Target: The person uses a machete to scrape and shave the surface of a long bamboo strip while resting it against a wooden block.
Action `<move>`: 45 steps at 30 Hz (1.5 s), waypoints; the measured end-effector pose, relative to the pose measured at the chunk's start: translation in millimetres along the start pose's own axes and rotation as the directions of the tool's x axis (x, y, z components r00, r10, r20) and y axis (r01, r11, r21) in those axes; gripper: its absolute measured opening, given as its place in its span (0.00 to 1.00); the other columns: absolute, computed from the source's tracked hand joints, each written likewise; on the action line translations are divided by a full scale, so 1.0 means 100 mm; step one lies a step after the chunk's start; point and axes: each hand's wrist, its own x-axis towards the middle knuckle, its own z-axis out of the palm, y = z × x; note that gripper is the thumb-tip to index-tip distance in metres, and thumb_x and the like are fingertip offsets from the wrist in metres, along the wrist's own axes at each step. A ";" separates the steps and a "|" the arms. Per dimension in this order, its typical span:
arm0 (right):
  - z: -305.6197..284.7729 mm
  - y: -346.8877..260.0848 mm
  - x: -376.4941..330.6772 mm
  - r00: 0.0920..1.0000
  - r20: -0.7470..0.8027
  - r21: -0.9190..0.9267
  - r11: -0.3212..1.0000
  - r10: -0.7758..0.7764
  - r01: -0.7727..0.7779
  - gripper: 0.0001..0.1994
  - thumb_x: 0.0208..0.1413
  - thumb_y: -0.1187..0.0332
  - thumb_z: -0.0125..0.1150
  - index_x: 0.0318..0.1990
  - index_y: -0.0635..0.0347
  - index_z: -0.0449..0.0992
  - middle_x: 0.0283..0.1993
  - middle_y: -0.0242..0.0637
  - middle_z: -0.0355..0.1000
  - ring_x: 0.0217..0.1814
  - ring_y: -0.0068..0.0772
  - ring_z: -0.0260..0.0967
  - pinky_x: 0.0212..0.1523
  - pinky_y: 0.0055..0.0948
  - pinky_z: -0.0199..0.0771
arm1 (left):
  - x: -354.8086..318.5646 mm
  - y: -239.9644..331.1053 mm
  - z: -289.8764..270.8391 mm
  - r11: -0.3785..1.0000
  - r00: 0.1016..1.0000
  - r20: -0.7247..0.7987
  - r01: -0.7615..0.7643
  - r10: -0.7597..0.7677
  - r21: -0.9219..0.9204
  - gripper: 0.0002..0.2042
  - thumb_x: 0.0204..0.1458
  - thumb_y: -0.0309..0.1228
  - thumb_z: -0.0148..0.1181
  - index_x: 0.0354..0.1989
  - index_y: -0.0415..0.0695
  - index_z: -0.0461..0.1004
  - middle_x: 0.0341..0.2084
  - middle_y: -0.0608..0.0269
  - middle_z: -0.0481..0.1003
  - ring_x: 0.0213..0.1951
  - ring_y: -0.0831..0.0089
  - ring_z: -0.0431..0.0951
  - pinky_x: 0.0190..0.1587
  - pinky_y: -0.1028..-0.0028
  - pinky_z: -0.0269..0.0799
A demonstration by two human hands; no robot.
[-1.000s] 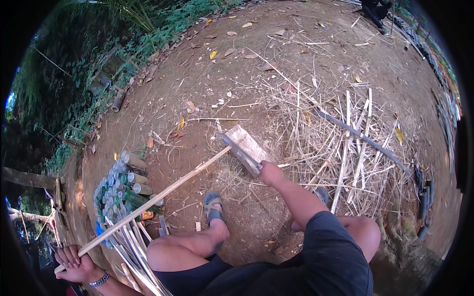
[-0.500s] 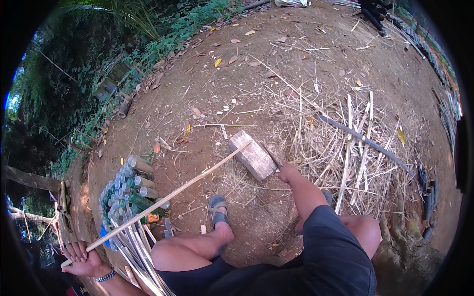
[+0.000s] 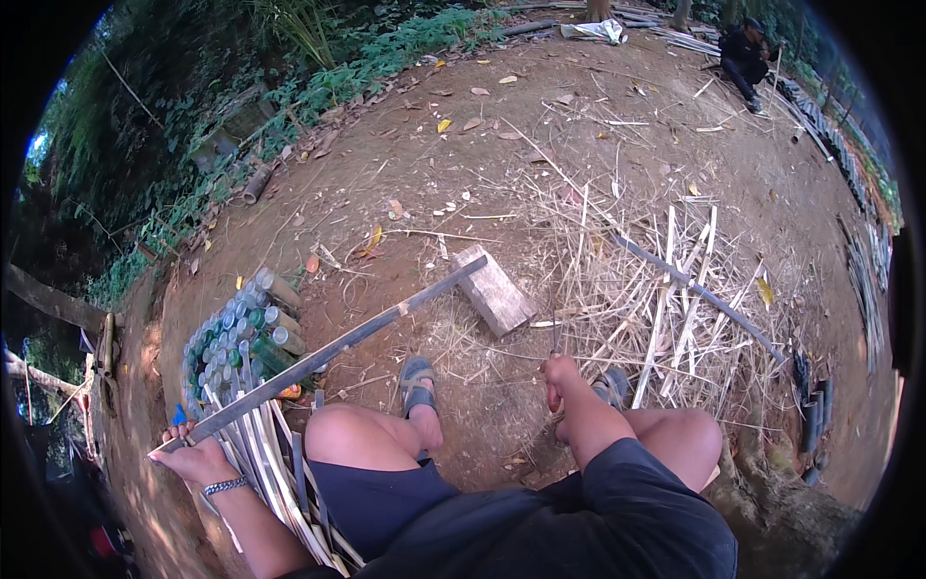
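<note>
My left hand [image 3: 201, 461] grips the near end of a long bamboo strip [image 3: 338, 347], its dark face up and a node partway along. The strip slants up to the right, and its far end lies over the top of a squared wooden block [image 3: 497, 297] on the ground. My right hand [image 3: 561, 374] is closed round the reddish handle of a knife. The thin blade of the knife [image 3: 555, 323] points away from me, just right of the block and apart from the strip.
Split strips [image 3: 265, 449] lie in a bundle by my left leg, beside stacked bottles [image 3: 241, 333]. Shavings [image 3: 617, 289] and a long dark strip [image 3: 699, 289] cover the ground to the right. A person [image 3: 745, 63] sits far right. Pipes [image 3: 818, 420] stand near the tree base.
The strip has gone from pale face up to dark face up. My right hand with the knife has drawn back toward me, away from the block. The view has tilted slightly upward.
</note>
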 end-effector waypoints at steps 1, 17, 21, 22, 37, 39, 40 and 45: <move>0.02 -0.11 -0.09 0.999 -0.006 -0.030 0.999 -0.036 0.036 0.16 0.49 0.61 0.58 0.35 0.67 0.76 0.29 0.50 0.75 0.32 0.44 0.75 0.35 0.38 0.74 | -0.12 0.04 0.05 0.999 0.994 -0.103 -0.039 0.041 0.025 0.26 0.62 0.56 0.32 0.25 0.46 0.59 0.21 0.64 0.61 0.23 0.73 0.60 0.30 0.73 0.61; -0.56 -3.05 -1.83 0.793 0.258 -0.095 0.802 -0.552 0.590 0.13 0.54 0.65 0.53 0.45 0.59 0.70 0.41 0.50 0.73 0.45 0.53 0.71 0.47 0.48 0.69 | -0.48 0.37 0.28 0.984 0.947 0.270 -0.152 0.172 -0.094 0.29 0.58 0.61 0.34 0.18 0.49 0.61 0.14 0.69 0.59 0.14 0.78 0.56 0.19 0.79 0.54; -0.41 -2.90 -1.45 0.850 0.216 -0.116 0.852 -0.481 0.511 0.12 0.55 0.65 0.51 0.44 0.60 0.71 0.41 0.49 0.74 0.46 0.52 0.71 0.48 0.46 0.70 | -0.44 0.37 0.31 0.986 0.939 0.303 -0.147 0.165 -0.083 0.29 0.58 0.61 0.35 0.17 0.48 0.61 0.14 0.69 0.59 0.14 0.78 0.56 0.17 0.79 0.53; -0.36 -2.77 -1.24 0.882 0.198 -0.133 0.879 -0.428 0.457 0.12 0.56 0.65 0.51 0.44 0.60 0.71 0.41 0.50 0.74 0.47 0.52 0.71 0.48 0.46 0.70 | -0.41 0.38 0.29 0.984 0.927 0.331 -0.156 0.177 -0.090 0.29 0.58 0.60 0.36 0.18 0.48 0.62 0.14 0.69 0.58 0.14 0.79 0.55 0.17 0.80 0.53; -0.59 -2.04 0.05 0.934 0.186 -0.131 0.934 -0.305 0.331 0.13 0.49 0.66 0.54 0.41 0.60 0.72 0.37 0.53 0.74 0.42 0.53 0.73 0.45 0.45 0.71 | -0.24 0.45 0.64 0.994 0.808 0.580 -0.082 0.109 -0.072 0.30 0.59 0.60 0.30 0.19 0.46 0.58 0.14 0.67 0.54 0.16 0.77 0.54 0.19 0.79 0.54; -0.65 -2.09 0.10 0.916 0.197 -0.208 0.897 -0.351 0.389 0.13 0.51 0.65 0.53 0.42 0.61 0.72 0.36 0.52 0.74 0.42 0.52 0.73 0.45 0.45 0.71 | -0.20 0.47 0.61 0.994 0.817 0.566 -0.093 0.106 -0.053 0.30 0.59 0.61 0.29 0.19 0.46 0.58 0.14 0.67 0.54 0.15 0.77 0.54 0.19 0.79 0.54; -0.65 -2.18 -0.04 0.910 0.211 -0.219 0.890 -0.358 0.401 0.13 0.51 0.65 0.53 0.44 0.60 0.72 0.38 0.51 0.74 0.44 0.51 0.73 0.45 0.44 0.72 | -0.18 0.50 0.60 0.995 0.804 0.586 -0.083 0.096 -0.048 0.30 0.59 0.61 0.29 0.19 0.46 0.58 0.14 0.67 0.54 0.15 0.77 0.54 0.19 0.79 0.54; -0.74 -2.70 -0.72 0.750 0.376 -0.216 0.735 -0.544 0.642 0.15 0.54 0.65 0.53 0.47 0.61 0.71 0.44 0.48 0.74 0.47 0.47 0.73 0.47 0.41 0.73 | -0.16 0.50 0.65 0.996 0.779 0.621 -0.064 0.085 -0.056 0.31 0.58 0.62 0.27 0.19 0.45 0.58 0.14 0.67 0.54 0.15 0.76 0.54 0.18 0.79 0.54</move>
